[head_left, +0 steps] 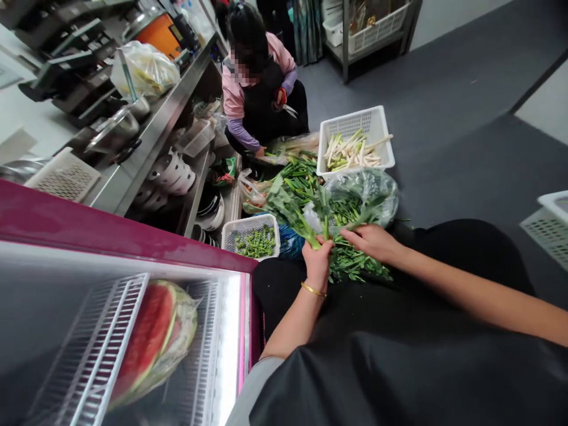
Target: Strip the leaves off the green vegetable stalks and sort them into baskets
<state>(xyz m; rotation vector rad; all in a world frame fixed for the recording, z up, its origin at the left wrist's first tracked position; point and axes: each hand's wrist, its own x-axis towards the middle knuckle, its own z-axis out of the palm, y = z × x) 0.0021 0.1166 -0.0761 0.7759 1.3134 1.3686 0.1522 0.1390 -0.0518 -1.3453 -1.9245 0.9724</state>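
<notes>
My left hand (317, 260), with a gold bangle at the wrist, is closed round the stems of leafy greens (288, 204) whose leaves fan out away from me. Just to its right, my right hand (370, 241) is closed at a leafy stalk (370, 214) that points up and right. Beneath both hands lies a pile of loose green leaves (355, 263). Behind the stalks sits an open clear plastic bag (384, 189) with greens in it. A small white basket (226, 239) of cut green pieces stands left of my left hand.
A person (261, 83) crouches opposite, holding scissors (290, 110). A white basket (388, 139) of pale stalks is beyond the bag. At left are a steel counter (128, 168) and a lit fridge (226, 337) with cut watermelon (148, 331). Another basket (548, 231) stands at far right.
</notes>
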